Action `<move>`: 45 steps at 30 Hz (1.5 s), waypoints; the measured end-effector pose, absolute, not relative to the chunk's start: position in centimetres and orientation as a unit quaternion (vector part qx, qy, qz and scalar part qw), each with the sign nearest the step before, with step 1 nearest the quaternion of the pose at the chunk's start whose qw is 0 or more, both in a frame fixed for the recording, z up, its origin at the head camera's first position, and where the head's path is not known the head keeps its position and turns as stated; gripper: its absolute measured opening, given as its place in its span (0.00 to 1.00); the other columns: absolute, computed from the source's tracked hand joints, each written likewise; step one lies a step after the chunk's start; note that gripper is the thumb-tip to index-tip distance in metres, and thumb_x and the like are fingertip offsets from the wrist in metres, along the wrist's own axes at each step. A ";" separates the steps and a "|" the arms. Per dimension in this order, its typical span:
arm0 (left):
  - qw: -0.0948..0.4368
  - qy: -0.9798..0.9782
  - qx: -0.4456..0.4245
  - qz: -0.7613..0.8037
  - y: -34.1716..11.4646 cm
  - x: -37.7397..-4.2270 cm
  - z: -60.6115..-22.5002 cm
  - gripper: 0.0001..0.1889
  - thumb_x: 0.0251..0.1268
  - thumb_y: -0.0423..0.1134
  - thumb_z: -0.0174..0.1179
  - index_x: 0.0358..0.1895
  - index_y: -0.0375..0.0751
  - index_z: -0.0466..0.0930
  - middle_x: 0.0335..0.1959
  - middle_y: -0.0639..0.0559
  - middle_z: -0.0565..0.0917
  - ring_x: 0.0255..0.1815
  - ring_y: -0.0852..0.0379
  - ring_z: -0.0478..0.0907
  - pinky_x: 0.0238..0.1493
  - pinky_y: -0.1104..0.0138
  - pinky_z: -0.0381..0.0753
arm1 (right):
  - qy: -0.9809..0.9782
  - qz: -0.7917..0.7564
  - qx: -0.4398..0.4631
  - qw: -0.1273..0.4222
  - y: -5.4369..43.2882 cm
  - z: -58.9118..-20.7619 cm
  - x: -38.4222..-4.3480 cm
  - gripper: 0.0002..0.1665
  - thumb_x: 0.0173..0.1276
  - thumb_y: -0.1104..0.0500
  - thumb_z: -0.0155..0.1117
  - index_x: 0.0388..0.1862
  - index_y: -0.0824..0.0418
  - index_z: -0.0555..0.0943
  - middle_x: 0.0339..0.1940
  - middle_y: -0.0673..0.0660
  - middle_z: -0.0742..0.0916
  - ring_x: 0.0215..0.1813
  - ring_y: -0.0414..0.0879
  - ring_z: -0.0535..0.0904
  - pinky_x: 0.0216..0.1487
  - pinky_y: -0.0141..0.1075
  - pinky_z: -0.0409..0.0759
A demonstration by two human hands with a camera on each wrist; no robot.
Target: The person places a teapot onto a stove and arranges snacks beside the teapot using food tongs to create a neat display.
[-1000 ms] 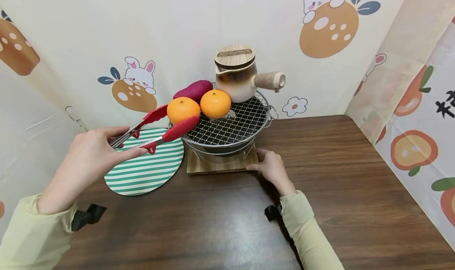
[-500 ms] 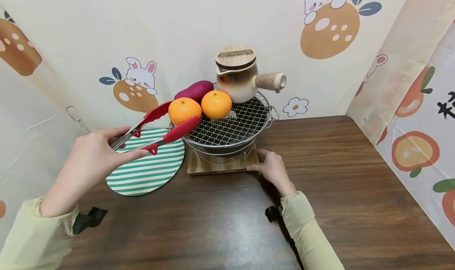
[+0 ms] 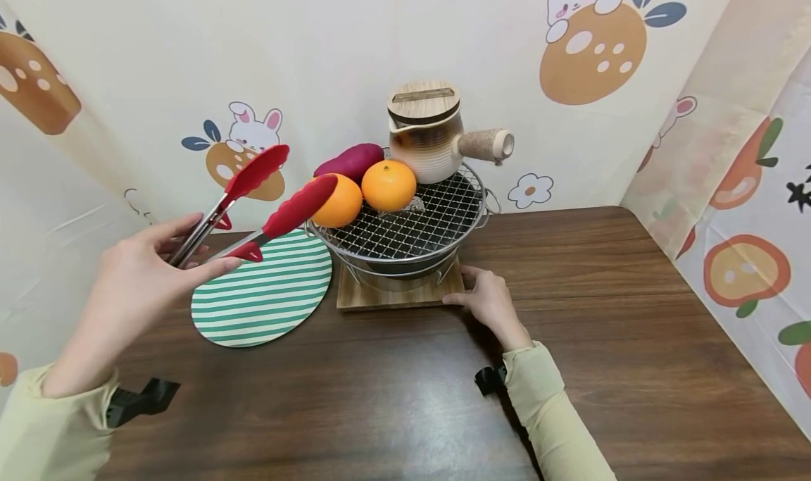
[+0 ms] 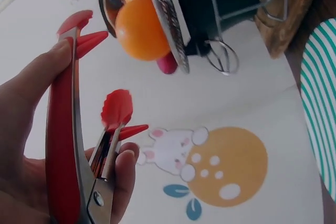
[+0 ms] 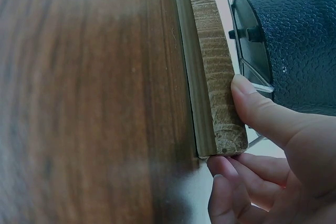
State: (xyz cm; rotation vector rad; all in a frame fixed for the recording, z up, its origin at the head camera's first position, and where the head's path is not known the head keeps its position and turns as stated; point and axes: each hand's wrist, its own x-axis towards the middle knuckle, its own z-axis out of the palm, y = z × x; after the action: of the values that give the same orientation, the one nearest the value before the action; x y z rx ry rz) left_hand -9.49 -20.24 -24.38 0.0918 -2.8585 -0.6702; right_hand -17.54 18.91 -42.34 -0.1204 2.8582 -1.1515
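My left hand [image 3: 136, 270] holds a pair of red-tipped metal tongs [image 3: 298, 208], thumb on one arm and fingers on the other. The arms are spread with nothing between them; one tip overlaps the left orange [image 3: 345, 203] in the head view. In the left wrist view, the tongs [image 4: 63, 145] stand apart from the fruit. A second orange [image 3: 388, 185] and a purple sweet potato [image 3: 351, 160] lie with it on a round wire grill [image 3: 418, 231]. My right hand [image 3: 488, 301] grips the corner of the wooden board [image 5: 218, 93] under the grill, thumb on top.
At the back of the grill stands a lidded clay pot [image 3: 424, 150], its rope-wrapped handle [image 3: 481, 145] jutting right. A green-striped round mat [image 3: 260, 305] lies left of the board on the brown table [image 3: 355, 396]. A printed cloth wall [image 3: 342, 58] rises close behind.
My left hand has drawn the tongs back to the left and tilted their tips upward, off the left orange, which they straddled before. The orange stays on the grill. My right hand keeps its place.
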 end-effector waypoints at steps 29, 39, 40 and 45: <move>0.073 -0.959 0.127 -0.244 -25.9 -10.4 -29.4 0.42 0.60 0.60 0.61 0.70 0.33 0.64 0.46 0.31 0.77 0.38 0.46 0.67 0.27 0.65 0.64 | 0.926 -0.375 -0.039 0.029 18.9 -42.3 -17.5 0.41 0.50 0.50 0.78 0.62 0.65 0.77 0.58 0.62 0.84 0.59 0.60 0.80 0.59 0.52 0.75; 0.059 -0.963 0.136 -0.225 -27.4 -10.9 -31.0 0.45 0.59 0.62 0.60 0.68 0.26 0.63 0.42 0.30 0.77 0.37 0.43 0.67 0.24 0.66 0.63 | 0.927 -0.372 -0.040 0.027 18.9 -42.2 -17.5 0.41 0.50 0.50 0.78 0.62 0.65 0.77 0.58 0.62 0.84 0.60 0.60 0.79 0.59 0.52 0.75; 0.058 -0.963 0.139 -0.223 -27.6 -11.0 -31.2 0.45 0.59 0.62 0.60 0.67 0.26 0.64 0.39 0.31 0.77 0.36 0.44 0.67 0.24 0.66 0.63 | 0.927 -0.372 -0.040 0.027 18.9 -42.2 -17.5 0.41 0.50 0.50 0.78 0.62 0.65 0.77 0.58 0.62 0.84 0.59 0.60 0.80 0.59 0.52 0.75; 0.048 -0.960 0.154 -0.227 -28.4 -11.0 -32.1 0.45 0.60 0.62 0.59 0.65 0.23 0.65 0.42 0.28 0.77 0.37 0.41 0.68 0.22 0.67 0.65 | 0.927 -0.371 -0.038 0.031 18.8 -42.2 -17.5 0.41 0.50 0.50 0.78 0.62 0.65 0.76 0.58 0.62 0.84 0.59 0.59 0.80 0.59 0.52 0.75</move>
State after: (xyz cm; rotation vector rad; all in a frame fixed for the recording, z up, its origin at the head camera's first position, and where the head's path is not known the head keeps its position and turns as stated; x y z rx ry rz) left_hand -11.05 -28.36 -32.15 0.4686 -2.9283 -0.6935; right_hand -17.51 18.81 -42.17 -0.1160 2.8584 -1.1425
